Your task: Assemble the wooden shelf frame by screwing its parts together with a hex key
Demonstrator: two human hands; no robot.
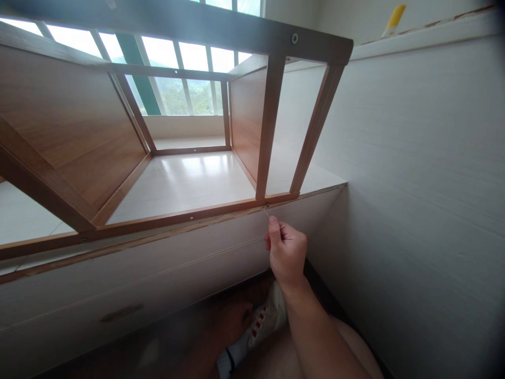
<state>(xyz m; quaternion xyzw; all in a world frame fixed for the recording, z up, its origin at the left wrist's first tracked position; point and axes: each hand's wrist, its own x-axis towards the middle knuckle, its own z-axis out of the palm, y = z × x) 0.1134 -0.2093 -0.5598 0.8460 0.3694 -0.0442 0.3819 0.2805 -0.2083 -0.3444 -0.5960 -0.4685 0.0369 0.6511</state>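
My right hand [287,251] is closed around a thin metal hex key [267,212], thumb on top. The key's tip points up at the lower rail of a brown wooden frame [221,208], close to a bolt hole near the frame's right end. Whether the tip sits in the hole, I cannot tell. Low in shadow, my left hand [235,320] is curled beside a white shoe with red lace marks [263,321]. Its fingers look closed, and anything in them is hidden. The frame has slatted sides and wooden panels [79,126].
Under the frame is a white platform [189,176] with a worn front edge and a drawer-like front [177,263]. A white wall panel [414,158] rises at the right, a yellow-tipped object [395,18] on its ledge. Behind is a barred window [189,95].
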